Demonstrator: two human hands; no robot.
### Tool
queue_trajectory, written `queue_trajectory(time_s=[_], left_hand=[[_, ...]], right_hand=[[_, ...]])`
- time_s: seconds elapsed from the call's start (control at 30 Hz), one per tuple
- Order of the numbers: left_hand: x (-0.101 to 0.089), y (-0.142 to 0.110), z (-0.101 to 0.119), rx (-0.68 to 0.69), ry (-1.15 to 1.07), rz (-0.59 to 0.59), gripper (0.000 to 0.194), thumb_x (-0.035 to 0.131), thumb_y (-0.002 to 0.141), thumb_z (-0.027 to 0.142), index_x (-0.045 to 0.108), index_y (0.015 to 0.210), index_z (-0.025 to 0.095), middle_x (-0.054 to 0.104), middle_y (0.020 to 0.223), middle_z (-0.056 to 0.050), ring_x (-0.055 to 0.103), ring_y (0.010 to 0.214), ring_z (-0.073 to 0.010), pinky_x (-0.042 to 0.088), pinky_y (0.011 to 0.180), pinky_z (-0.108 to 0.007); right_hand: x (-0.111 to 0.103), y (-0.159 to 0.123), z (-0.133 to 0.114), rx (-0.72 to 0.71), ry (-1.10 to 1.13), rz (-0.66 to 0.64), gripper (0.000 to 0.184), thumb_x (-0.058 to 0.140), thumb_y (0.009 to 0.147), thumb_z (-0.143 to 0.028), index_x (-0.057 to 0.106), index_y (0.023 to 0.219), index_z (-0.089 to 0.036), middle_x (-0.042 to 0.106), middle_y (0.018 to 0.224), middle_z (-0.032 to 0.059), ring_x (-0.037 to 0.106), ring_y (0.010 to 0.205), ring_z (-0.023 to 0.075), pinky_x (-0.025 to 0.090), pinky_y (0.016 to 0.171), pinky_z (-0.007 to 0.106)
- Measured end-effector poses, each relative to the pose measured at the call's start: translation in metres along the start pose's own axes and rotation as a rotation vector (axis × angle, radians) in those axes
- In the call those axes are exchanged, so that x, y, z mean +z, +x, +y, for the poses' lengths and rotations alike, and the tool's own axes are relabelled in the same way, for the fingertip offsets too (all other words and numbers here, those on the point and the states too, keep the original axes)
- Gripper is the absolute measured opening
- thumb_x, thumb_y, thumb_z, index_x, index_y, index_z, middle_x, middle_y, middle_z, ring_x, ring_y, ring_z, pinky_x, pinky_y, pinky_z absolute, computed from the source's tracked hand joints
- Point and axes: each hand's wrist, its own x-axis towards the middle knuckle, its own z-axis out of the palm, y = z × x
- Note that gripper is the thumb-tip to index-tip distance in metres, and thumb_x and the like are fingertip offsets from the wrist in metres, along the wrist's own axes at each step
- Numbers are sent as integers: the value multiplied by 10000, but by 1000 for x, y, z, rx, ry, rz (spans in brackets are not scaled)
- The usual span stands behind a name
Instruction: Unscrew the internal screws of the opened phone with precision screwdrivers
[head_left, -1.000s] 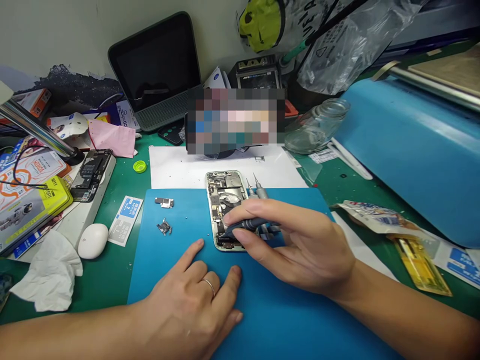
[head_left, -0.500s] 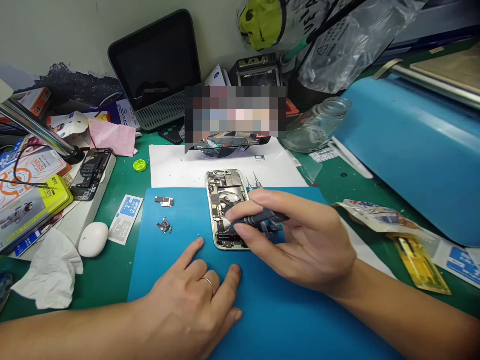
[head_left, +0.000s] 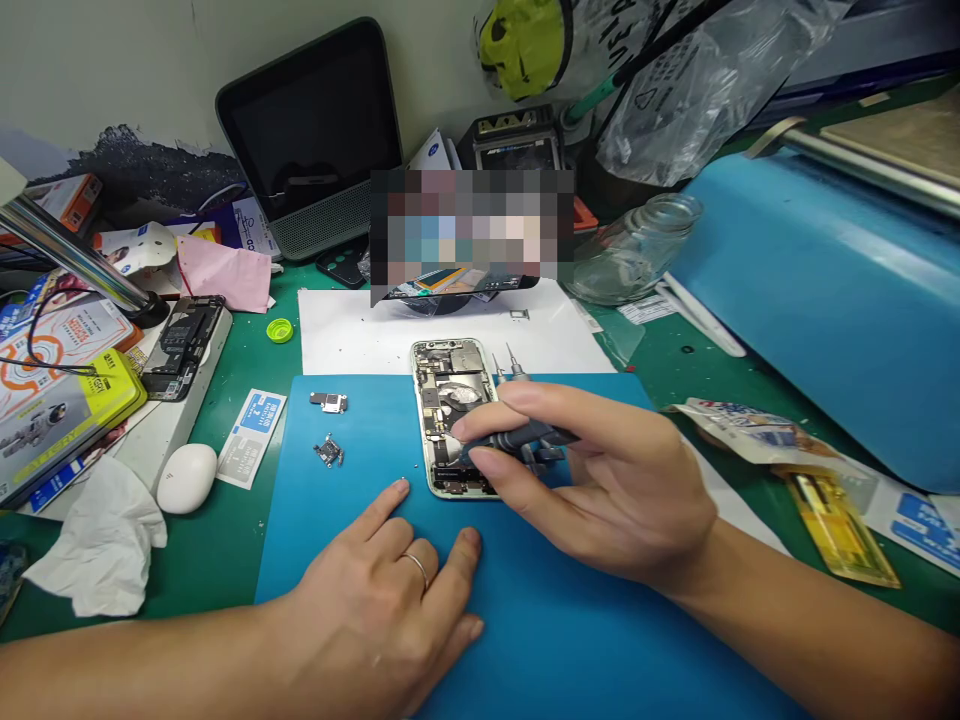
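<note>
An opened phone [head_left: 450, 395], its inner parts bare, lies upright in my view on the blue mat [head_left: 360, 545]. Over its lower right side, my right hand [head_left: 600, 475] pinches dark tweezers [head_left: 517, 438] between thumb and fingers; the tips are hard to make out. My left hand [head_left: 397, 590] rests on the mat, fingers apart, holding nothing, its index fingertip just left of the phone's lower end. Tiny bright specks lie by that fingertip. Behind my right hand, two precision screwdrivers [head_left: 516, 368] are partly hidden. Left of the phone lie a small metal bracket [head_left: 330, 403] and a small module [head_left: 328, 452].
A propped device with a blurred screen [head_left: 465, 280] stands behind the phone on white paper [head_left: 345, 330]. Further left are a white earbud case [head_left: 187, 478], a crumpled tissue [head_left: 105, 550] and boxes [head_left: 67, 430]. A glass jar [head_left: 637, 245] lies at the back right.
My right hand has raised the tweezers from the phone's bottom end and shifted slightly right, uncovering more of the phone. My left hand stays in place; a tiny speck now shows at its index fingertip.
</note>
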Motion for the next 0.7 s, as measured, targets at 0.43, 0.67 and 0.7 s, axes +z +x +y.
queue_trajectory(time_s=[0.43, 0.67, 0.7], left_hand=[[1, -1, 1, 3, -4, -10, 422, 347, 1088, 265, 591, 1313, 4, 649, 767, -46, 613, 674, -196, 524, 1059, -536], [-2, -1, 0, -2, -27, -11, 409, 348, 1091, 267, 576, 1328, 25, 658, 787, -44, 619, 692, -199, 520, 1060, -555], [-2, -1, 0, -4, -29, -17, 407, 351, 1091, 266, 572, 1334, 26, 659, 790, -44, 621, 696, -199, 516, 1063, -560]], right_hand=[[0, -5, 2, 54, 23, 64, 596, 699, 893, -110, 487, 1422, -286, 811, 937, 14, 786, 779, 158, 660, 715, 268], [-30, 0, 13, 107, -394, 173, 279, 733, 893, -206, 658, 1137, -318, 807, 948, 0, 767, 844, 238, 603, 708, 382], [-38, 2, 18, 93, -493, 146, 223, 701, 910, -189, 680, 1087, -323, 801, 927, 0, 755, 848, 246, 587, 713, 391]])
